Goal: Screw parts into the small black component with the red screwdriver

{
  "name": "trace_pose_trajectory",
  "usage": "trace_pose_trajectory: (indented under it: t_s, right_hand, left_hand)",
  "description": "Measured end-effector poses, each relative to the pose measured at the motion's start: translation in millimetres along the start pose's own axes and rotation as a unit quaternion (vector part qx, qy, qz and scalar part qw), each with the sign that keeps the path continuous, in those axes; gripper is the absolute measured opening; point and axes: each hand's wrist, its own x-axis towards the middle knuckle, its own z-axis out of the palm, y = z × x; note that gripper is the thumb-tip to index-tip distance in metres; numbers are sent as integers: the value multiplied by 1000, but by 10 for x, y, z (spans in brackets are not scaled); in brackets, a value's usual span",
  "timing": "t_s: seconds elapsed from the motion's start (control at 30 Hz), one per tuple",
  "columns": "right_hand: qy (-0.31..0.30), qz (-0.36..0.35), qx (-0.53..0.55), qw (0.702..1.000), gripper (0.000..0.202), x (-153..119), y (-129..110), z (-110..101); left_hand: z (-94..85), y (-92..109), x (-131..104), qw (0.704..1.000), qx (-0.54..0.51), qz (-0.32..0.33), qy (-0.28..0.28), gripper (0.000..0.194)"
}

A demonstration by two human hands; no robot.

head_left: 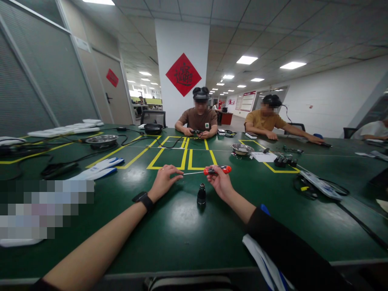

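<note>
A screwdriver (194,173) with a red and black handle and a thin metal shaft is held level above the green table (178,246). My right hand (220,184) is closed around its handle. At the other end, the thumb and fingers of my left hand (166,180) pinch the shaft's tip; a dark watch is on that wrist. Below the screwdriver, a small black tapered cylinder (201,196) with a metal top stands upright on the table, apart from both hands.
White and blue gloves (100,169) lie left, another glove (262,258) under my right forearm. Metal bowls (101,140) (242,149) stand farther off. A power strip (319,184) with cables lies right, near black parts (285,161). Two people (198,115) (266,119) sit opposite.
</note>
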Motion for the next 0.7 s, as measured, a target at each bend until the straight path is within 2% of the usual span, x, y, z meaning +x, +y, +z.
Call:
trace_pose_trajectory:
  t_s: [0.13,0.23,0.27,0.3,0.33,0.4,0.47,0.53,0.7]
  right_hand:
    - [-9,-20,-18,1000,23,-5,2,2]
    - [-39,-104,-139,984,21,6,-54,-20]
    - [-61,-140,-213,965,20,14,-85,-36]
    - [-88,-183,-302,931,19,24,-118,-55]
    - [-130,-217,-397,882,19,34,-149,-78]
    - [-215,-240,-544,775,25,53,-191,-128]
    - [-282,-237,-612,700,32,70,-194,-175]
    - [-306,-234,-635,670,36,87,-164,-212]
    - [-332,-210,-648,653,44,140,-72,-263]
  left_hand:
    - [-1,-35,11,1000,-3,-15,12,24]
    - [13,-66,17,999,-7,-35,37,25]
    - [19,-66,17,998,-12,-44,48,26]
    - [28,-55,13,997,-21,-53,57,26]
    - [40,-32,7,995,-33,-62,65,27]
    - [74,53,-10,992,-63,-76,73,29]
    - [123,180,-24,990,-91,-77,74,30]
    - [182,323,-20,989,-105,-60,83,30]
    - [348,550,107,980,-140,-45,137,24]
